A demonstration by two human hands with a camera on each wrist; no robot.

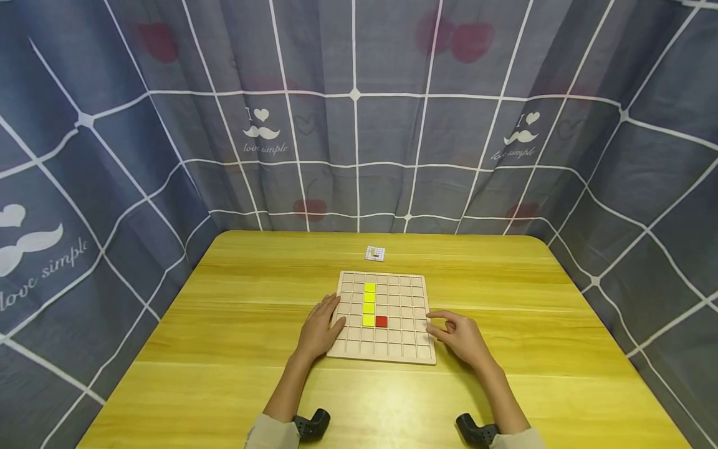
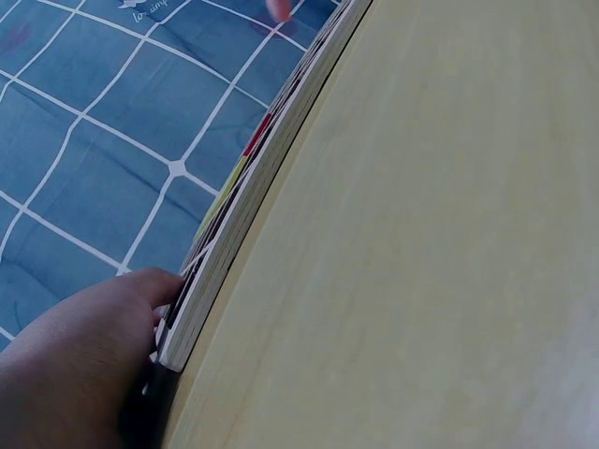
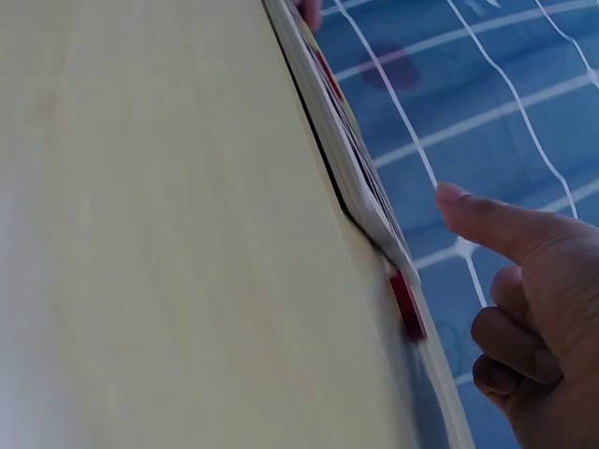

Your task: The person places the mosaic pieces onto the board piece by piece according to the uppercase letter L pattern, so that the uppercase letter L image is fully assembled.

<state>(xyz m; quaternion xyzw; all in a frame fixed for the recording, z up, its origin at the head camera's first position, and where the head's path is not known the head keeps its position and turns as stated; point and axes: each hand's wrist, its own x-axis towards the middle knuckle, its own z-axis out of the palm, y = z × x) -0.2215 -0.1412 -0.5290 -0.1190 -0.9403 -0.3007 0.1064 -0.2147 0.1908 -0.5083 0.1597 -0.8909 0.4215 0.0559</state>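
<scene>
A pale wooden grid board (image 1: 401, 349) lies flat on the table. On it stands a column of several yellow square tiles (image 1: 368, 307), with one red square tile (image 1: 381, 322) to the right of the lowest. My left hand (image 1: 318, 330) rests at the board's left edge, fingers fairly straight along it and thumb lying over the top. At the right edge is my right hand (image 1: 461, 338), thumb and forefinger apart with a gap between them and the other fingers curled. In the right wrist view, a small red piece (image 3: 407, 306) shows beside the board's edge.
Beyond the board lies a small card (image 1: 374, 253) printed with a grid pattern. The wooden table (image 1: 252, 274) is bordered on the far side and flanks by a blue-grey checked curtain (image 1: 387, 125). Black wrist devices (image 1: 314, 425) sit at both wrists.
</scene>
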